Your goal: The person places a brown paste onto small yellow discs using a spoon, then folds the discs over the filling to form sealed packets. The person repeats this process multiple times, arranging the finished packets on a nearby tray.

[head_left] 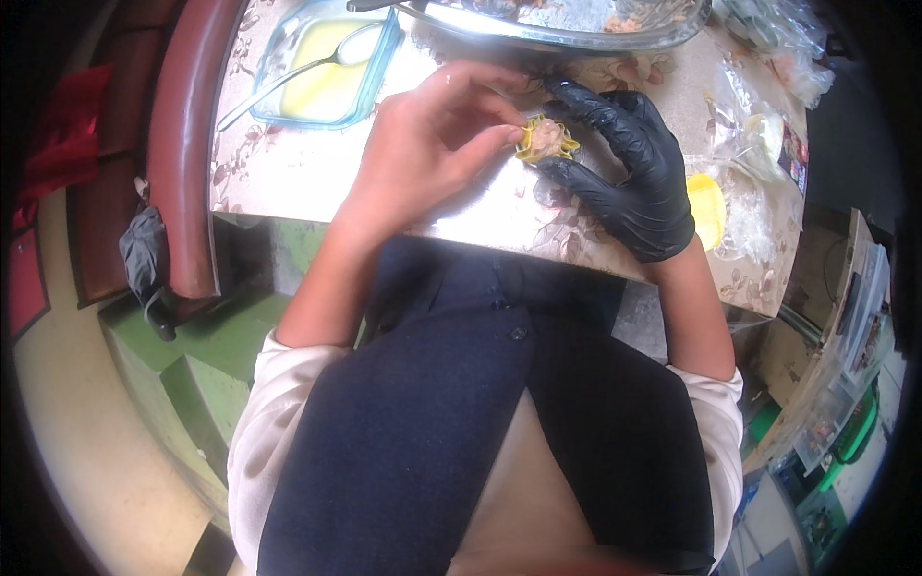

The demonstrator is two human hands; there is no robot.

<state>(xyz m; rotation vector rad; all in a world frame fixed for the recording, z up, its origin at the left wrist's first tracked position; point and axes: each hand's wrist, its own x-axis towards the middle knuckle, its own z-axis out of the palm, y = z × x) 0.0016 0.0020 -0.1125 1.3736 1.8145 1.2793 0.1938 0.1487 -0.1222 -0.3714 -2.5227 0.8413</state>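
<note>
A small open-topped dumpling (545, 142), with a frilled yellow wrapper around pinkish filling, is between my two hands near the table's front edge. My bare left hand (423, 144) has its thumb tip on the dumpling's left rim, with the other fingers curled above. My right hand (624, 163), in a black glove, curves around the right side, its thumb at the lower edge. Both hands appear to grip the dumpling, though its underside is hidden. Beside the gloved wrist lies a yellow round wrapper (706, 209), partly covered by the hand.
A glass dish (382, 82) of yellow liquid holds a metal spoon (300, 75) at the far left. Beyond my hands is a shiny tray (576, 40) with bits of filling. Clear plastic bags (744, 120) lie at right on the flowered tablecloth (279, 178). A brown padded seat (187, 144) borders the left.
</note>
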